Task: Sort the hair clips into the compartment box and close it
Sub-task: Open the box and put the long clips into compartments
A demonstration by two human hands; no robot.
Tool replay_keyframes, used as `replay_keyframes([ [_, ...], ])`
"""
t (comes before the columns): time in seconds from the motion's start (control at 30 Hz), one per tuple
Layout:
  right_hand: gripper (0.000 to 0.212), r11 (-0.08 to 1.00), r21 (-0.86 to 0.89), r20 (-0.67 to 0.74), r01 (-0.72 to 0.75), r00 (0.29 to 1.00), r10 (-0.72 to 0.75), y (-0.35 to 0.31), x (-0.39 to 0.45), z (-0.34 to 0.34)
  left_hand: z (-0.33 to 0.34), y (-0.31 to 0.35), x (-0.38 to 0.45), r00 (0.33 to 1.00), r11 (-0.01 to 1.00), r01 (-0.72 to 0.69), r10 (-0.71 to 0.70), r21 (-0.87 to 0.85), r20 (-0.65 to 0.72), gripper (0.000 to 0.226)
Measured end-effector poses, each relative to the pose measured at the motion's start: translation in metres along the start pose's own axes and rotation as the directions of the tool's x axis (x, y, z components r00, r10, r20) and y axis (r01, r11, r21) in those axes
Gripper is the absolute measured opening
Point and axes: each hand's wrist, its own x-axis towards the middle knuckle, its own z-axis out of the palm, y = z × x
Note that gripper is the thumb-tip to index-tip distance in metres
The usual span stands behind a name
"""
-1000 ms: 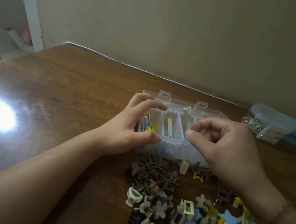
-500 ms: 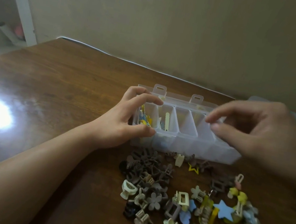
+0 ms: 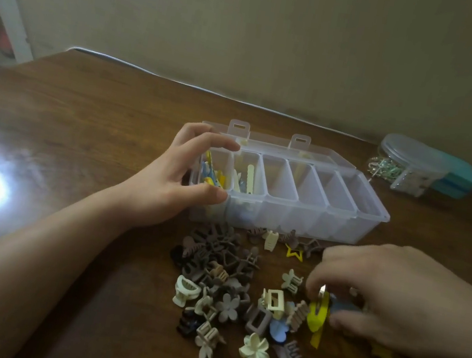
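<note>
The right hand (image 3: 394,297), at the lower right of the frame, is curling its fingers down over the loose pile of hair clips (image 3: 230,288); its fingertips are meeting around a yellow clip (image 3: 318,313) and a bluish one beside it, though motion blur is making it impossible to tell whether either is actually pinched. The left hand (image 3: 176,182), at centre frame, is gripping the left end of the clear compartment box (image 3: 287,192), thumb pressing the near wall and fingers hooking over the far rim. The box is sitting open on the wooden table (image 3: 82,131), its lid lying flat behind it. The two leftmost compartments are holding clips: yellow and blue ones in the first, pale cream ones in the second. The other compartments are looking bare. The pile is spreading just in front of the box, lower centre. At the upper right, a round clear container (image 3: 408,164) is standing near a teal box (image 3: 458,178).
</note>
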Motion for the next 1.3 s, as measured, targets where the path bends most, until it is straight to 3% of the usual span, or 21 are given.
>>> replay_keyframes([
  [0.13,0.014,1.000,-0.018,-0.058,0.019,0.998,-0.020,0.003,0.002,0.003,-0.001,0.001,0.000,1.000,1.000,0.002,-0.002,-0.001,-0.004,0.065],
  [0.3,0.007,0.998,0.033,-0.085,0.053,0.995,-0.050,0.012,0.002,0.001,-0.001,0.000,-0.001,1.000,1.000,0.005,-0.005,-0.002,0.002,0.065],
  [0.4,0.015,0.960,0.264,-0.192,0.091,0.981,-0.040,0.018,0.001,-0.007,-0.002,0.000,0.000,1.000,1.000,0.003,-0.003,-0.013,0.007,0.066],
  [0.47,0.023,0.836,0.529,-0.313,0.147,0.949,0.031,0.015,0.002,-0.016,-0.002,0.001,0.000,1.000,1.000,0.002,-0.002,-0.018,0.009,0.067],
  [0.53,0.028,0.714,0.661,-0.462,0.231,0.875,0.145,0.010,0.011,-0.023,-0.002,0.001,0.000,1.000,1.000,0.000,0.000,-0.022,0.012,0.068],
  [0.6,0.021,0.697,0.660,-0.578,0.279,0.781,0.235,0.003,0.031,-0.030,-0.002,0.000,0.000,1.000,1.000,-0.001,0.001,-0.026,0.016,0.068],
  [0.67,0.013,0.686,0.669,-0.615,0.288,0.733,0.292,-0.006,0.054,-0.033,-0.002,-0.001,0.000,1.000,1.000,-0.006,0.006,-0.022,0.016,0.068],
  [0.73,0.007,0.696,0.673,-0.600,0.250,0.735,0.316,-0.012,0.075,-0.032,-0.002,-0.002,0.001,1.000,1.000,-0.011,0.011,-0.016,0.015,0.068],
  [0.87,0.007,0.817,0.563,-0.524,0.122,0.817,0.240,-0.016,0.090,-0.023,-0.001,-0.004,0.001,1.000,1.000,-0.025,0.025,-0.012,0.010,0.066],
  [1.0,0.007,0.906,0.391,-0.649,0.160,0.746,0.148,-0.007,0.056,-0.025,-0.001,-0.004,0.001,1.000,1.000,-0.016,0.016,-0.020,0.011,0.064],
  [1.07,0.006,0.948,0.277,-0.567,0.159,0.823,0.028,0.000,0.030,-0.025,0.000,-0.004,0.001,1.000,1.000,-0.012,0.012,-0.021,0.009,0.064],
  [1.17,0.020,0.977,0.182,-0.241,0.114,0.968,-0.068,0.011,0.002,-0.015,0.000,-0.004,0.001,1.000,1.000,-0.012,0.012,-0.022,0.010,0.064],
  [1.3,0.037,0.998,-0.057,-0.002,0.033,0.999,-0.033,0.000,0.000,0.001,0.000,-0.003,0.002,1.000,1.000,-0.016,0.017,-0.005,0.007,0.067],
])
